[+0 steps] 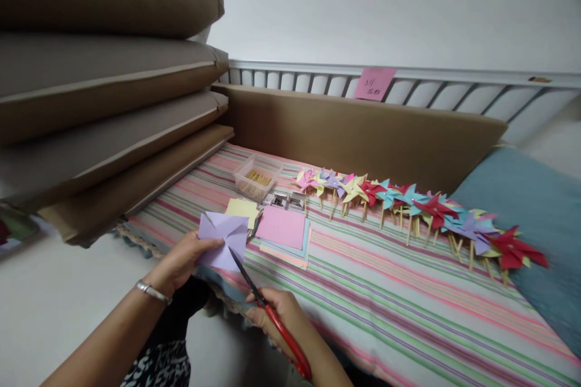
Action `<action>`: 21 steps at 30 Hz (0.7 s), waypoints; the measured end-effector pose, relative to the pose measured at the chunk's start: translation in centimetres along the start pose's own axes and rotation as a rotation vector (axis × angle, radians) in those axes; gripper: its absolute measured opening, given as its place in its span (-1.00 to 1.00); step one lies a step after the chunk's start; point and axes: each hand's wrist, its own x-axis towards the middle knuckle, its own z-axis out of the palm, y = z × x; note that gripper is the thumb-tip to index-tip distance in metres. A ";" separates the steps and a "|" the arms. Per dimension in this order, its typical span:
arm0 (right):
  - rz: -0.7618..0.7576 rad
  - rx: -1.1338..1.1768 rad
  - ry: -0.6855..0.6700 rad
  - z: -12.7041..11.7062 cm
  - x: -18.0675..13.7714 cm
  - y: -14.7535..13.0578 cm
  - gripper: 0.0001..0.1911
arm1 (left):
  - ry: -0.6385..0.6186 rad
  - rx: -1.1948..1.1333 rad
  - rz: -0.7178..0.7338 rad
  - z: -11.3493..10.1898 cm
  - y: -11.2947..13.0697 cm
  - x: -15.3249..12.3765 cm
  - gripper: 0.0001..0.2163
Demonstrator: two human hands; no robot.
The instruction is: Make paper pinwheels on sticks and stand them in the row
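My left hand (pixel 181 261) pinches a lilac paper square (pixel 223 239) by its lower left edge, holding it over the near edge of the striped cloth (pixel 372 302). My right hand (pixel 279 314) grips red-handled scissors (pixel 272 313); their dark blades point up and left, with the tip on the lilac square. A silver bracelet (pixel 153 292) circles my left wrist. Just beyond the square lies a stack of coloured paper (pixel 282 231) with a pink sheet on top, and a yellow sheet (pixel 242 210) beside it.
A row of finished paper pinwheels (pixel 417 208) on sticks runs along the brown padded board (pixel 363 133). A clear box of wooden sticks (pixel 256 179) stands behind the paper. Stacked brown cushions (pixel 104 91) overhang at left. A blue pillow (pixel 535 217) lies right; a pink note (pixel 374 83) hangs on the white rail.
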 end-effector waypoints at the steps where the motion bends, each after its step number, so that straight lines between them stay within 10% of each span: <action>1: 0.007 -0.003 0.004 0.0 0.0 -0.1 -0.76 | -0.004 -0.001 -0.003 0.1 0.0 0.0 -0.70; 21: 0.005 -0.107 0.030 -0.3 -0.6 0.1 -0.81 | 0.036 0.038 -0.017 0.8 0.1 0.2 -0.73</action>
